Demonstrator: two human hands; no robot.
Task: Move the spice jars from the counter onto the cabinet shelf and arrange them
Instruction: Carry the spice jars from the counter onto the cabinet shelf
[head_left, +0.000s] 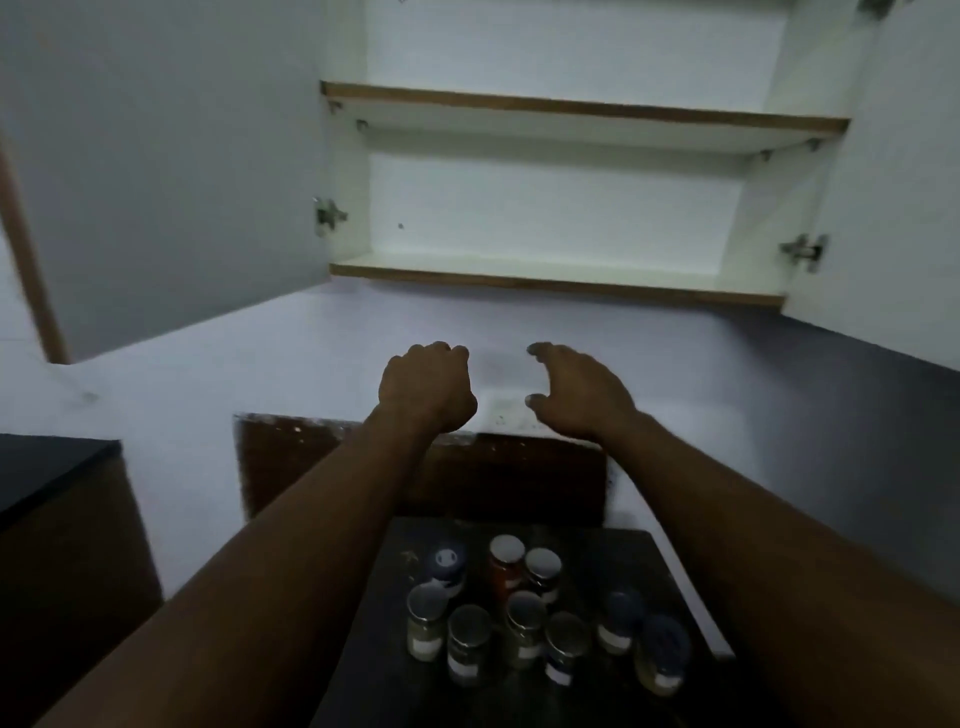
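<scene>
Left door: swung wide, which leaves the cabinet mouth free for loading.
Left hand: raised in front of the wall, fingers curled into a fist, nothing in it.
Jars: 9 by my count, upright in a tight cluster on the dark counter, low between the forearms; none is on a shelf yet.
Lower shelf: bare, just above the hands; probably the target, being the easier reach.
Right hand: level with the left and apart from it, fingers curved and spread, holding nothing, shaped as if to wrap a jar.
Right door: open too.
Stage: apparently the start; both hands must drop to the jars first.
</scene>
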